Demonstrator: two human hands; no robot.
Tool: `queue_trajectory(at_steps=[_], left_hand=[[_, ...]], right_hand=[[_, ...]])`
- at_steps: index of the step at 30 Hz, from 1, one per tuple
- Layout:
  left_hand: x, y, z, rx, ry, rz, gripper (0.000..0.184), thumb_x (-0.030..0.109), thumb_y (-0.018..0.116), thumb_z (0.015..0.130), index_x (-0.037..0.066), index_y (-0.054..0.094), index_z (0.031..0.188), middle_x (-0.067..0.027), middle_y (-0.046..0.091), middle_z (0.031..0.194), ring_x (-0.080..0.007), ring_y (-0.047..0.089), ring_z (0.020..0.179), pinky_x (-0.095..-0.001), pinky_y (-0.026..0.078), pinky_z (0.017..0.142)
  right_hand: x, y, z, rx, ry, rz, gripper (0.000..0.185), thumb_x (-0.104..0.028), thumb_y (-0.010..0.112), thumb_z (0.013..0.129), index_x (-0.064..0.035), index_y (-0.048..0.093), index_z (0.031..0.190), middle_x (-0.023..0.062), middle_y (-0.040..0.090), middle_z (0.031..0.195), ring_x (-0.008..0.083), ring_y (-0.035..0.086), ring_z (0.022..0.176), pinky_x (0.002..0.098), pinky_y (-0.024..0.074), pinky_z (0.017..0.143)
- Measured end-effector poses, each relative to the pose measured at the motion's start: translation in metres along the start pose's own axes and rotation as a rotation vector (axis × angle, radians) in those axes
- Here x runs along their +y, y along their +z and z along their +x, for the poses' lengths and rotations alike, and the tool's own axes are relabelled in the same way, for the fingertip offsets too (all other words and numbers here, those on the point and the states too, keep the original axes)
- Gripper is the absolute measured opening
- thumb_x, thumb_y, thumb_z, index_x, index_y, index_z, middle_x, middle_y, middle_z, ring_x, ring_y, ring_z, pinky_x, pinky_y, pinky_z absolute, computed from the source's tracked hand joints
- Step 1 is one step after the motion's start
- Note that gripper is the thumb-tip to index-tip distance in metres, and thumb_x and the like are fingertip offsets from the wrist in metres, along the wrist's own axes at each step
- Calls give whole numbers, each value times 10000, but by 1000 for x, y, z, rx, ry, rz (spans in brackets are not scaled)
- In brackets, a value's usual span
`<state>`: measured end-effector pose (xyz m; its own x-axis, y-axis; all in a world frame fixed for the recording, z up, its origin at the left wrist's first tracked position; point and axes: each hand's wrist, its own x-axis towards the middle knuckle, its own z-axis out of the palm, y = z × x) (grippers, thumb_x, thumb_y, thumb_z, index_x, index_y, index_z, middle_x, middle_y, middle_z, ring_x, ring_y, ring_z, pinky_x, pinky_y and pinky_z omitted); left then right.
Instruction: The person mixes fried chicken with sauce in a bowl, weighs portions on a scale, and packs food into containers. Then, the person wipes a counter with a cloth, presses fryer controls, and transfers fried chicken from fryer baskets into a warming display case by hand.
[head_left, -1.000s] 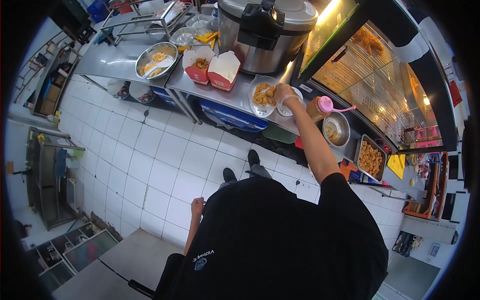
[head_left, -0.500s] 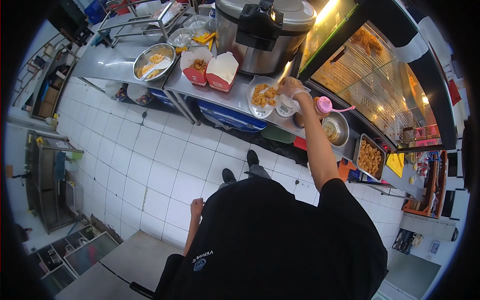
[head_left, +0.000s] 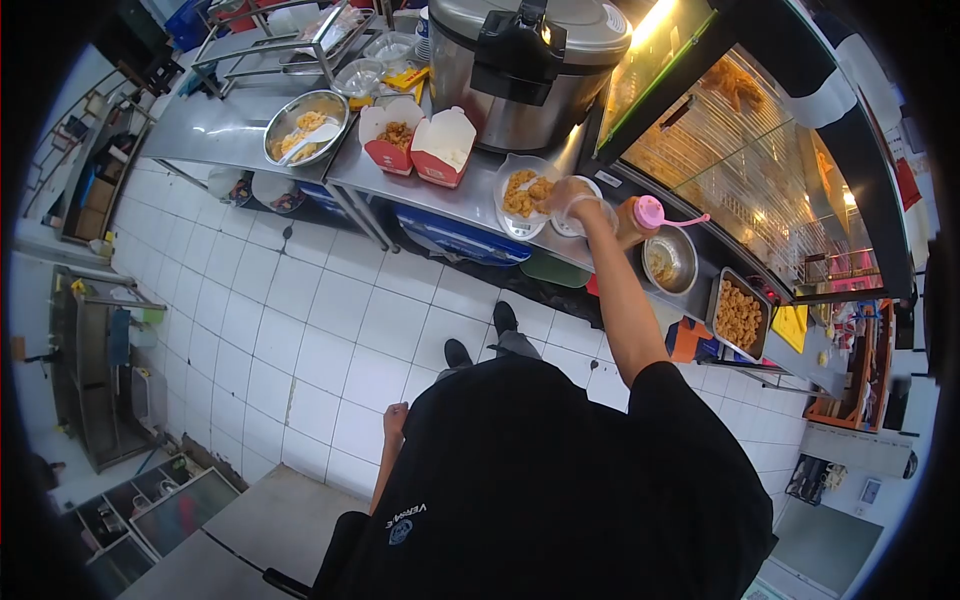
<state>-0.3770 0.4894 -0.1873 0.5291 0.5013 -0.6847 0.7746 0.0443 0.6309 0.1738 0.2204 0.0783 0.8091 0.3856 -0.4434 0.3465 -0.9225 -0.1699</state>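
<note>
My right hand (head_left: 572,197), in a clear glove, reaches over the counter at the right edge of a clear bowl of fried pieces (head_left: 522,192), which sits on a white scale (head_left: 521,229). Its fingers are blurred, and whether they hold a piece is unclear. Beneath the hand is a second white scale (head_left: 566,226). Just right of my wrist stands a sauce bottle with a pink lid (head_left: 649,209). My left hand (head_left: 396,418) hangs by my side above the floor, fingers curled, away from the counter; what it holds, if anything, is hidden.
Two red-and-white boxes (head_left: 441,161) stand left of the bowl, before a large steel cooker (head_left: 515,110). Farther left is a metal bowl with a spoon (head_left: 306,128). On the right are another metal bowl (head_left: 682,243), a tray of fried pieces (head_left: 738,314) and a glass cabinet (head_left: 740,150).
My right hand first drew back right from the bowl, then came back down to its right edge. My left hand stays by my side.
</note>
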Motion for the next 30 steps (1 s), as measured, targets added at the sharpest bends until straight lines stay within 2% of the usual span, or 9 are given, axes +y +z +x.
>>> queue_trajectory(at_steps=[1, 4, 10, 13, 16, 22, 23, 26, 30], left_hand=[[-6, 0, 3, -7, 6, -8, 356, 306, 638, 878, -30, 614, 994, -115, 675, 807, -173, 634, 723, -292, 505, 656], [-11, -1, 8, -11, 17, -12, 359, 311, 637, 880, -31, 616, 987, -118, 678, 810, -180, 643, 734, -295, 511, 663], [36, -9, -13, 5, -48, -66, 350, 295, 603, 906, -24, 588, 1047, -142, 678, 895, -187, 642, 732, -290, 514, 649], [38, -11, -14, -6, -90, -76, 345, 289, 596, 910, -21, 581, 1061, -144, 677, 913, -183, 636, 727, -286, 512, 642], [34, -12, -11, -32, -64, -22, 343, 286, 607, 901, -18, 586, 1058, -135, 679, 893, -173, 631, 724, -284, 508, 639], [24, -5, -6, -66, -77, -40, 339, 272, 620, 891, -16, 583, 1066, -124, 679, 866, -161, 625, 713, -285, 502, 623], [30, -4, -7, -74, -76, -17, 340, 269, 615, 894, -20, 579, 1070, -126, 679, 874, -164, 627, 712, -286, 504, 621], [46, 0, -6, -91, -99, -3, 333, 261, 603, 906, -18, 563, 1083, -128, 672, 888, -169, 632, 697, -283, 505, 594], [28, 7, 15, -126, -148, -159, 310, 254, 592, 920, 0, 544, 1090, -127, 660, 886, -172, 636, 673, -268, 495, 540]], right_hand=[[-7, 12, 7, 28, 156, -144, 387, -373, 610, 818, -40, 704, 992, 165, 688, 1049, 285, 673, 965, 361, 535, 813], [-23, 22, -2, 174, 271, -7, 429, -405, 626, 815, -34, 698, 1018, 192, 671, 1079, 313, 652, 1031, 392, 525, 868], [-24, 19, 2, 210, 285, 77, 470, -425, 670, 783, -40, 690, 1051, 208, 662, 1089, 332, 644, 1036, 418, 517, 882], [-2, 19, 19, 167, 174, 11, 503, -449, 684, 752, -34, 696, 1035, 214, 666, 1070, 341, 650, 1007, 402, 515, 872], [2, -5, -3, 266, 84, 20, 452, -429, 667, 765, 4, 711, 885, 216, 682, 948, 331, 676, 863, 408, 524, 769], [11, 3, -44, 266, -16, 786, 413, -370, 690, 776, 33, 682, 864, 141, 673, 801, 226, 627, 691, 330, 502, 663], [10, 11, -52, 267, -65, 794, 325, -319, 691, 801, 1, 677, 855, 64, 637, 739, 141, 576, 652, 286, 469, 571], [0, 28, -92, 48, 155, 1100, 287, -309, 686, 809, -36, 673, 897, 5, 585, 725, 118, 528, 634, 293, 464, 576], [32, 67, -113, -54, 181, 1300, 269, -281, 666, 837, -53, 632, 975, -9, 555, 724, 85, 494, 609, 254, 430, 516]])
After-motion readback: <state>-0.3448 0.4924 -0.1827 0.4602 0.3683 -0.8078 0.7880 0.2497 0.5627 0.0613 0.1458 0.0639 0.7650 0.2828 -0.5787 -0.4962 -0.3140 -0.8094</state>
